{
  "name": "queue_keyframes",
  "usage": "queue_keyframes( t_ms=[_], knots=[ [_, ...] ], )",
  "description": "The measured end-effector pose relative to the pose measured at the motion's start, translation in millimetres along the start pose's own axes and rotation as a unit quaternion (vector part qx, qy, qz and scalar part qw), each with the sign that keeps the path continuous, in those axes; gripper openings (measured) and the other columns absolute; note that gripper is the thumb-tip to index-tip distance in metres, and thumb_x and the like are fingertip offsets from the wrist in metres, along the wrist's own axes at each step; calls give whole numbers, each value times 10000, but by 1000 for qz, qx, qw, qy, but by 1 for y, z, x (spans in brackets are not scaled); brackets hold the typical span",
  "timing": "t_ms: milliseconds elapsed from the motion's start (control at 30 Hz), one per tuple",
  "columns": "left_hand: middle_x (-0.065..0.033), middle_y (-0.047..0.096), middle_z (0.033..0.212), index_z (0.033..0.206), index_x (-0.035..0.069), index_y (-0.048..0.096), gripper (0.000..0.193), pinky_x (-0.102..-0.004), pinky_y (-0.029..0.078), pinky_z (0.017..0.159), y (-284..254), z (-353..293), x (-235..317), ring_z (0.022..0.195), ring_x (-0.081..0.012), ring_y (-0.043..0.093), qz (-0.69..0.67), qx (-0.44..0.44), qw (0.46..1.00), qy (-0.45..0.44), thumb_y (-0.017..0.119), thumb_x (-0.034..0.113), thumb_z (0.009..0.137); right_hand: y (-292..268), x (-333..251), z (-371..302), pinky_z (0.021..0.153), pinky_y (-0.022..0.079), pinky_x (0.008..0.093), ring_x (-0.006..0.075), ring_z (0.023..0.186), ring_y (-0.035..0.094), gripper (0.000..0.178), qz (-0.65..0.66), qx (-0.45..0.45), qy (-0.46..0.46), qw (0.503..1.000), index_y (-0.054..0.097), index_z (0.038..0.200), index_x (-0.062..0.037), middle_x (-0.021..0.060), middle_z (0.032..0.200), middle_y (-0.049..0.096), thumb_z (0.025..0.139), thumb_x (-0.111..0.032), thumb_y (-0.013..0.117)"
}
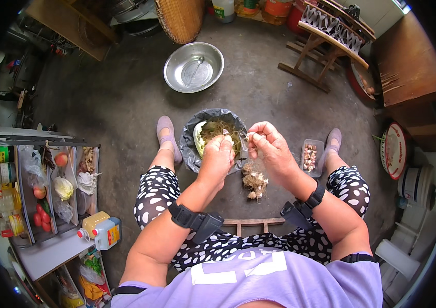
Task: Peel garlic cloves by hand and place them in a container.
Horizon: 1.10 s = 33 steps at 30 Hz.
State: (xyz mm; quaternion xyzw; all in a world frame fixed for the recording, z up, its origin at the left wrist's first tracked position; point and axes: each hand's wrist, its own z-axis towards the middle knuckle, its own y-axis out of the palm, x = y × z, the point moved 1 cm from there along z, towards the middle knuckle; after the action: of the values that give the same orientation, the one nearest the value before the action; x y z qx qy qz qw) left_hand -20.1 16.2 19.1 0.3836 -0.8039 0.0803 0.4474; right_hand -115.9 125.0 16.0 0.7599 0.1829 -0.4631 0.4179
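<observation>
Both of my hands are raised at the near side of a bin [189,163] lined with a black bag, which holds a pale leaf [198,136] and dry stringy scraps [217,129]. My left hand [218,156] is closed in a pinch, its thumb and finger pressed together; what it grips is mostly hidden. Apart from it, my right hand [273,153] is closed too, pinching a small pale piece of garlic at the fingertips. Below it on the floor lies a pile of garlic bulbs [255,184] with dry roots. Pinkish garlic cloves [309,157] fill part of a clear plastic box [320,149] by my right foot.
A metal basin [193,54] stands beyond the bin. At left are a shelf rack with vegetables [64,188] and plastic jugs [107,232]. A wooden folding chair [320,49] stands far right, near an enamel basin [393,150]. A wooden stool edge [253,222] shows between my legs.
</observation>
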Motion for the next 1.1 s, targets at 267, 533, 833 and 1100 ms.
queue_keyframes(
  t_ms=[267, 533, 833, 1100],
  knots=[
    [36, 393, 563, 870, 60, 509, 236, -182, 256, 371, 4, -3, 3, 433, -36, 332, 0, -86, 995, 50, 454, 274, 953, -3, 2, 1, 591, 408, 208, 66, 629, 460, 141, -115, 6, 1, 993, 520, 1001, -13, -8, 738, 492, 939, -120, 450],
    [58, 400, 563, 805, 83, 510, 238, -186, 270, 420, 5, 1, -5, 472, -21, 341, 137, -81, 975, 153, 484, 274, 946, 2, 3, 0, 583, 412, 210, 63, 629, 468, 138, -116, 9, -6, 993, 517, 991, -15, -1, 742, 513, 941, -127, 452],
    [47, 387, 567, 767, 92, 467, 230, -190, 255, 396, 4, -8, 4, 449, -39, 328, 14, -110, 991, 79, 459, 224, 956, -12, 17, 5, 533, 412, 216, 63, 578, 464, 127, -180, 71, 25, 981, 514, 955, -22, -9, 709, 507, 931, -142, 480],
    [39, 383, 562, 793, 81, 467, 242, -192, 254, 378, -13, 4, 5, 432, -44, 325, -78, 42, 993, 76, 410, 235, 970, -16, 9, 5, 497, 379, 207, 66, 549, 437, 131, -80, 86, 69, 991, 526, 926, -40, -15, 667, 478, 929, -160, 471]
  ],
)
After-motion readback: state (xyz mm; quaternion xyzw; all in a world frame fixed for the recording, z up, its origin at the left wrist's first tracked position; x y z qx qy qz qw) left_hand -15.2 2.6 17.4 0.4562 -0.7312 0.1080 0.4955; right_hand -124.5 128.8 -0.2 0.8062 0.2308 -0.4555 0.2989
